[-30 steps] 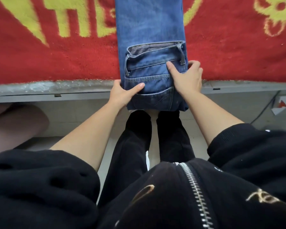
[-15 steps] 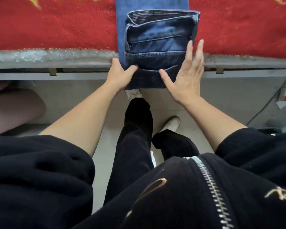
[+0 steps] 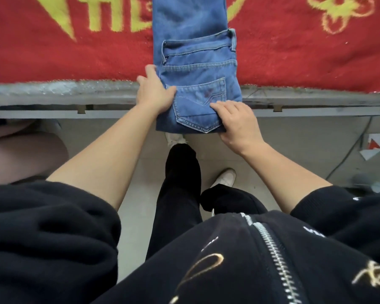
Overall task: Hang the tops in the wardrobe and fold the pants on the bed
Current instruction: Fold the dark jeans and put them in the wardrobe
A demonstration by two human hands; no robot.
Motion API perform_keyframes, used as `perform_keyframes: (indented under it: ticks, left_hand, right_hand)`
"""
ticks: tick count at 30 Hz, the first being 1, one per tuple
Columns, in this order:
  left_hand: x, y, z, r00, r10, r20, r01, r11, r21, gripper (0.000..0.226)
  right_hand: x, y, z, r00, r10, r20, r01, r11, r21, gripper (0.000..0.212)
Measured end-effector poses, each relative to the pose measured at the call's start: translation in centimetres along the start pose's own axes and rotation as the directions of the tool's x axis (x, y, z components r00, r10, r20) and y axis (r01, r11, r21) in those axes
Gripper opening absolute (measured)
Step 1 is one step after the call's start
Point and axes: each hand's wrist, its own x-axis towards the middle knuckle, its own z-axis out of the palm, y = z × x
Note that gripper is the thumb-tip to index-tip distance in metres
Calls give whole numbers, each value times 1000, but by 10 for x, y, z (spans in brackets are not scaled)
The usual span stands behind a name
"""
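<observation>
No text can be read. Yellow woven marks (image 3: pixel 97 18) on the red blanket (image 3: pixel 294 58) are cut by the frame edge; gold embroidery (image 3: pixel 375 276) on the black jacket (image 3: pixel 228 249) is illegible; the jeans (image 3: pixel 195 69) pocket shows decorative stitching only.

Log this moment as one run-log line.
jeans: mid-fold on red blanket, near end overhanging bed edge | left hand: grips left edge | right hand: grips near right corner

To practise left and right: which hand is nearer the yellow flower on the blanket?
Right. The right hand, on the jeans' right side, lies below-left of the flower; the left hand holds their left edge, farther off.
</observation>
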Motion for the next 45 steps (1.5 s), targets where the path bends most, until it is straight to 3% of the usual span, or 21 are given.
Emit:
perform_keyframes:
  ticks: [2,4,6,8,12,20,24,29,33,36,38,41,45]
  left_hand:
    - [-19,4,0,964,265,-8,-261,955,141,67]
    - [-34,0,-2,874,479,83,-486,856,176,80]
    - [-39,-9,-5,770,598,225,-637,694,337,99]
    - [-35,-17,-10,729,592,345,-682,581,445,92]
    - [-20,-7,-33,839,461,290,-539,782,314,52]
    - [33,66,-125,791,384,476,-525,826,207,48]
    - [69,76,-158,825,402,398,-392,913,-109,36]
    - [118,84,-178,929,333,163,-241,876,-418,47]
    - [164,99,-168,976,206,65,-139,828,-543,42]
    - [210,115,-151,996,90,-3,-72,778,-624,38]
    - [242,126,-139,997,10,-74,-53,789,-612,38]
    - [286,138,-122,983,-41,-178,-47,885,-463,47]
    - [333,137,-97,975,41,-220,-76,985,-153,55]
  right_hand:
    - [9,-1,-10,1000,22,10,-23,999,36,54]
    - [18,-2,-19,999,37,40,-39,998,41,49]
    - [28,-2,-28,996,70,63,-74,996,58,46]
    - [38,-3,-38,991,107,82,-114,990,85,43]
    - [60,-6,-68,978,147,147,-163,981,105,39]
    - [138,-4,-158,869,321,377,-402,902,158,54]
    - [189,1,-185,894,330,304,-386,911,146,52]
    - [255,16,-193,927,275,253,-280,960,-19,48]
    - [320,44,-180,942,211,259,-183,975,-127,53]
    - [373,72,-156,934,236,268,-204,969,-141,62]
    - [405,88,-136,929,245,279,-204,965,-167,60]
    - [442,112,-104,925,278,259,-238,956,-173,46]
    - [455,142,-60,923,317,220,-292,946,-140,43]
